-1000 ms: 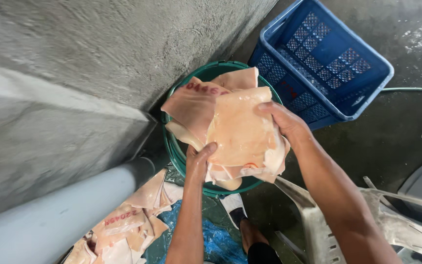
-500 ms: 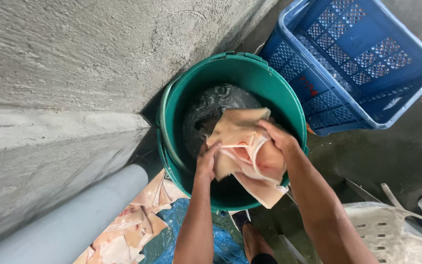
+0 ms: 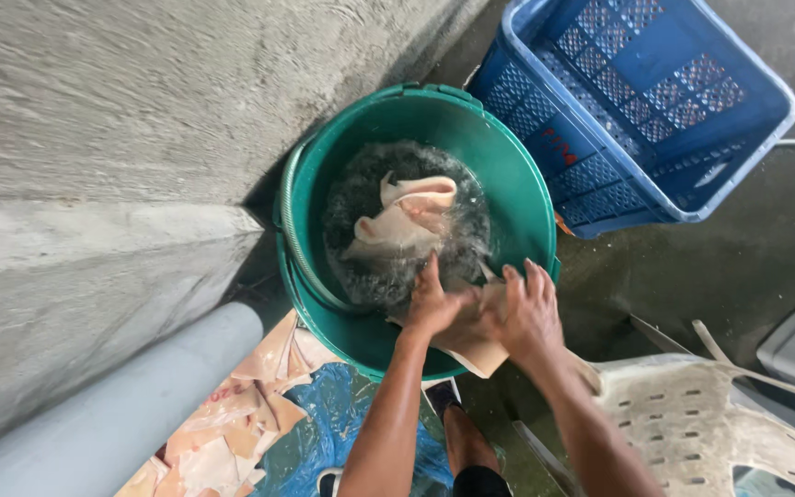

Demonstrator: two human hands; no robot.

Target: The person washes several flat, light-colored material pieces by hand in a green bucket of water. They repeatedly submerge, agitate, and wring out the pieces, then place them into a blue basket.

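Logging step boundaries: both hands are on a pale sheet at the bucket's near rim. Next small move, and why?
Probably push the pale sheet down into the water: both the left hand and right hand grip it over the green bucket rim, mostly dry.

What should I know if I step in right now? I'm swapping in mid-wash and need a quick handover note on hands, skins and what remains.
Left hand and right hand: both grip a pale skin sheet at the near rim of the green bucket.
One folded piece already lies in the bucket's water.
More pieces lie on the ground by the grey pipe, not yet in the bucket.
The blue crate beside the bucket holds none.
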